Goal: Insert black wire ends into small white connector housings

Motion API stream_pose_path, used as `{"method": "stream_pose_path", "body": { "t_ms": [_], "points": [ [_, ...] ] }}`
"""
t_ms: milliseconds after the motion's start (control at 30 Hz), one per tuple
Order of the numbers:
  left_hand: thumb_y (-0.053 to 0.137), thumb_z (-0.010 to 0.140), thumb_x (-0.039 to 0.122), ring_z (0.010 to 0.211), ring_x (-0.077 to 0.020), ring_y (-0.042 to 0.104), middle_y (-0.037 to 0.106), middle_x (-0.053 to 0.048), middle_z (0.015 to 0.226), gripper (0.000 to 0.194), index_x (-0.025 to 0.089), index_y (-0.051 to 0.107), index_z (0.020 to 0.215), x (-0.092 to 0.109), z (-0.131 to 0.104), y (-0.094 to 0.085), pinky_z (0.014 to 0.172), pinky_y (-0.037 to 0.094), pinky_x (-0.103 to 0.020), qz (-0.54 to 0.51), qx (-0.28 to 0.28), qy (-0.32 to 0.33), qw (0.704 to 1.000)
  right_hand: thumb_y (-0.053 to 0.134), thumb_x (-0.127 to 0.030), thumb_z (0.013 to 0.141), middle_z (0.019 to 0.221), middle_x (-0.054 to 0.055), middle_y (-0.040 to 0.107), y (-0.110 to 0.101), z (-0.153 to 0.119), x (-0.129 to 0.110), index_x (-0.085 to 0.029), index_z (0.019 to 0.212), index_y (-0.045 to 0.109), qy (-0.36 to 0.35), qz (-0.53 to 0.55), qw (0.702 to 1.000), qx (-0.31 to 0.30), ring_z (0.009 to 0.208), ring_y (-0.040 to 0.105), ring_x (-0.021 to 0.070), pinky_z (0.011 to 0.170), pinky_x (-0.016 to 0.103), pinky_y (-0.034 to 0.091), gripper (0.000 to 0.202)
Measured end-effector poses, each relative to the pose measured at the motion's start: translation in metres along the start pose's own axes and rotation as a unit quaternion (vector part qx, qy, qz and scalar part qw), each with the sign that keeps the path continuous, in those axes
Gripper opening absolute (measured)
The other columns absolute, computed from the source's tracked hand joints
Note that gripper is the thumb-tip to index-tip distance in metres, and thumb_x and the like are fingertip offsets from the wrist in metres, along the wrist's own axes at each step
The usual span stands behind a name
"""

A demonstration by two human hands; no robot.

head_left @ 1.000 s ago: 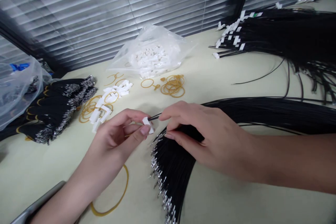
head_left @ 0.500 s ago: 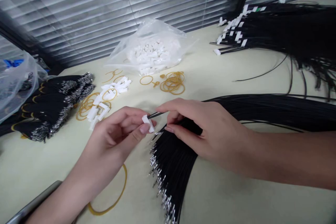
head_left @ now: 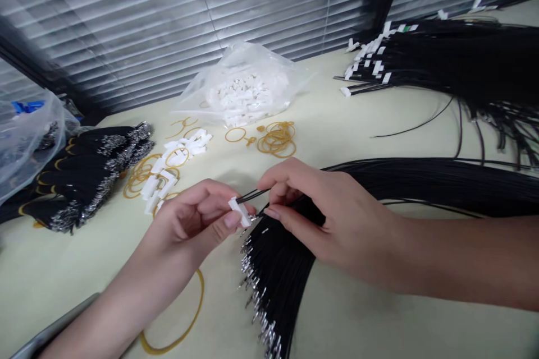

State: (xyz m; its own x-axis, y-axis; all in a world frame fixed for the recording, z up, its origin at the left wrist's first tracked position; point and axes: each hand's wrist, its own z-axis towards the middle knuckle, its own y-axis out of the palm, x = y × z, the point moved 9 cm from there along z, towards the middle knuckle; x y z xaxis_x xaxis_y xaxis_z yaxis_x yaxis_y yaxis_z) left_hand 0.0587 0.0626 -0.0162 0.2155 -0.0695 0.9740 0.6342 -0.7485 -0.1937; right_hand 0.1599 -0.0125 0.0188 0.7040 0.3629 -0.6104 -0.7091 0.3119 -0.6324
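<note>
A white connector housing [head_left: 240, 212] is pinched between the thumb and fingers of my left hand [head_left: 197, 221]. Black wires [head_left: 252, 195] run from its far end toward my right hand [head_left: 315, 202]. My right thumb and fingers are closed on a thin black wire whose metal tip is close to the housing's near end; whether the tip is inside cannot be made out. Just below both hands lies a thick bundle of black wires [head_left: 282, 275], with silver crimped terminals [head_left: 256, 303] along its left end. The bundle curves away behind my right hand.
Loose white housings [head_left: 196, 143] and rubber bands [head_left: 278, 139] lie beyond my hands, before a clear bag of housings [head_left: 244, 92]. Banded wire bundles [head_left: 84, 174] are at left. Wires with white housings [head_left: 379, 56] are piled at back right. A large rubber band [head_left: 197, 314] lies in front.
The white housing has turned slightly and come nearer to the wire tip in my right hand. Both hands keep their grips; the whole view has shifted a little.
</note>
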Motion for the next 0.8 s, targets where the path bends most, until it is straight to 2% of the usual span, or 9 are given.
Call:
{"method": "stream_pose_path", "body": {
  "t_ms": [200, 433, 800],
  "points": [
    [0.061, 0.078, 0.019, 0.07, -0.0103, 0.061, 0.069, 0.002, 0.073, 0.005, 0.023, 0.059, 0.079, 0.0016, 0.0002, 0.0033, 0.062, 0.045, -0.014, -0.002, -0.012, 0.004, 1.0, 0.047, -0.008, 0.083, 0.079, -0.004, 0.059, 0.0011, -0.0016, -0.0011, -0.018, 0.1, 0.044, 0.004, 0.006, 1.0, -0.008, 0.069, 0.055, 0.0067, 0.061, 0.017, 0.041, 0.02],
    [0.062, 0.077, 0.018, 0.07, -0.0107, 0.062, 0.069, 0.001, 0.073, 0.006, 0.023, 0.061, 0.079, 0.0048, -0.0008, 0.0027, 0.063, 0.046, -0.015, 0.004, -0.006, 0.003, 1.0, 0.045, -0.008, 0.083, 0.079, -0.002, 0.06, 0.0029, -0.0021, 0.0002, -0.018, 0.102, 0.042, 0.012, 0.014, 1.0, -0.015, 0.069, 0.056, 0.0096, 0.061, 0.02, 0.042, 0.022],
    [0.062, 0.076, 0.019, 0.066, -0.0077, 0.059, 0.067, 0.003, 0.069, 0.005, 0.024, 0.061, 0.078, 0.0048, 0.0005, 0.0039, 0.059, 0.044, -0.011, 0.021, -0.007, 0.005, 1.0, 0.045, -0.008, 0.083, 0.074, -0.003, 0.056, 0.0016, -0.0021, -0.0045, -0.016, 0.103, 0.041, -0.027, 0.019, 0.999, -0.008, 0.067, 0.053, 0.0081, 0.06, 0.019, 0.041, 0.022]
  ]
}}
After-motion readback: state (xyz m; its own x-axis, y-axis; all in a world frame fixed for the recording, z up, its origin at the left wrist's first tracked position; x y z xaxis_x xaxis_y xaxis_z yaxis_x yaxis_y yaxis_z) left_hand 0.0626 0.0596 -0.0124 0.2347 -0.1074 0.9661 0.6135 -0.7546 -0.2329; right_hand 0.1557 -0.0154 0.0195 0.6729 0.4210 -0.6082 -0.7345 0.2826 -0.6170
